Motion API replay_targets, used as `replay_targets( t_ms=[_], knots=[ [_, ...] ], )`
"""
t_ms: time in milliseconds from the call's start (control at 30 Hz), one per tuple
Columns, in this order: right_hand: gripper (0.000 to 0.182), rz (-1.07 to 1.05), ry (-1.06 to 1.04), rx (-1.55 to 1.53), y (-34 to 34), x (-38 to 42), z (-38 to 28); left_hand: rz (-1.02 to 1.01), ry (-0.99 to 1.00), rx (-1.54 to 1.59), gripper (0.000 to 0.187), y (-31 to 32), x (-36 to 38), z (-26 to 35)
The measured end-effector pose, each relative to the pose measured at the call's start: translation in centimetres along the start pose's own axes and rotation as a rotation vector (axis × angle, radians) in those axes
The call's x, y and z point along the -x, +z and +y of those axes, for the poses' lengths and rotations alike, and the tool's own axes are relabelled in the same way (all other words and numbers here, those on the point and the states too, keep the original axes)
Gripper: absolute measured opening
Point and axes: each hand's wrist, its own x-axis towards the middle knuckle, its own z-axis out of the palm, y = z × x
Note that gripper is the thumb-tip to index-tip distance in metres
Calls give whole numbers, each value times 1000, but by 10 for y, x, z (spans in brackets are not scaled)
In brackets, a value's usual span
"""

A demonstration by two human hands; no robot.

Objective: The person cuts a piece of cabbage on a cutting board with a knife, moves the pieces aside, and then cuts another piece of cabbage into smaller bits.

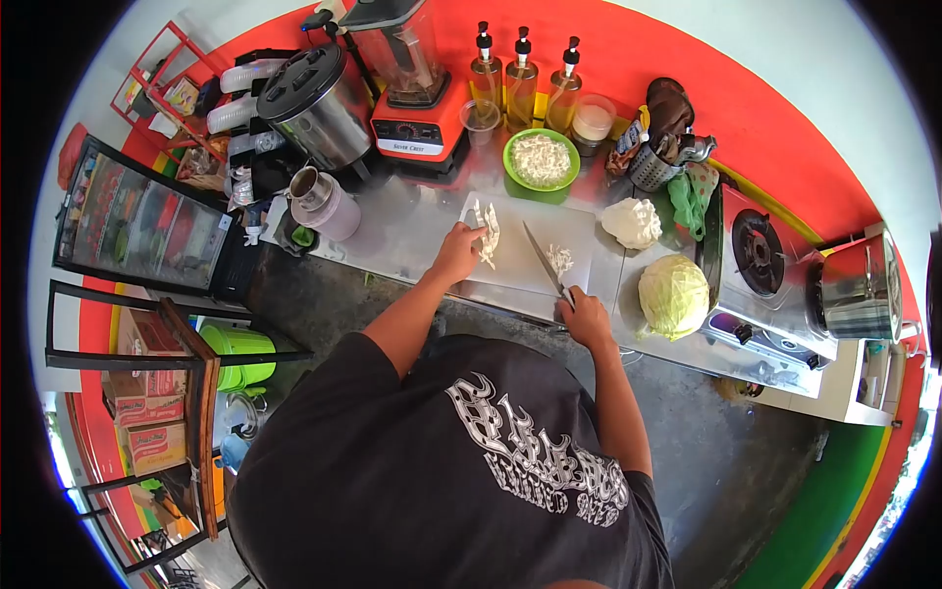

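We observed two bare hands at work over a white board (530, 221) on a metal counter (400, 208). Our right hand (586, 317) was clenched around the handle of the knife (546, 257); the blade angled up and to the left over the board, its tip pointing away from us. Our left hand (456, 253) lay at the board's left edge, fingers touching the pale strips (487, 236); we could not tell whether they pinched the strips or only pressed on them. A small heap of shreds (559, 259) sat on the board just right of the blade.

Beyond the board we noted a green bowl (542, 183) with pale shredded pieces in it. Right of the board lay a white chunk (631, 223) and, nearer to us, the round cabbage (674, 296), beside the stove (756, 257). Three pump bottles (521, 88) stood behind the bowl, near the red wall. The blender (420, 123) stood left of them, with a large lidded pot (319, 108) farther left.
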Motion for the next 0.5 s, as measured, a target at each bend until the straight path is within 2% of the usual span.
replay_targets(
  t_ms=[100, 167, 500],
  knots=[
    [31, 15, 30, -2, -10, -2, 7, -10, -86, -31, 40, -1, -3, 6],
    [31, 14, 48, -14, -20, -3, 7, -35, -197, -53, 33, -4, -3, 9],
    [31, 58, 28, -60, -20, -2, 23, 66, -128, -206, 15, -17, 29, 13]
  ],
)
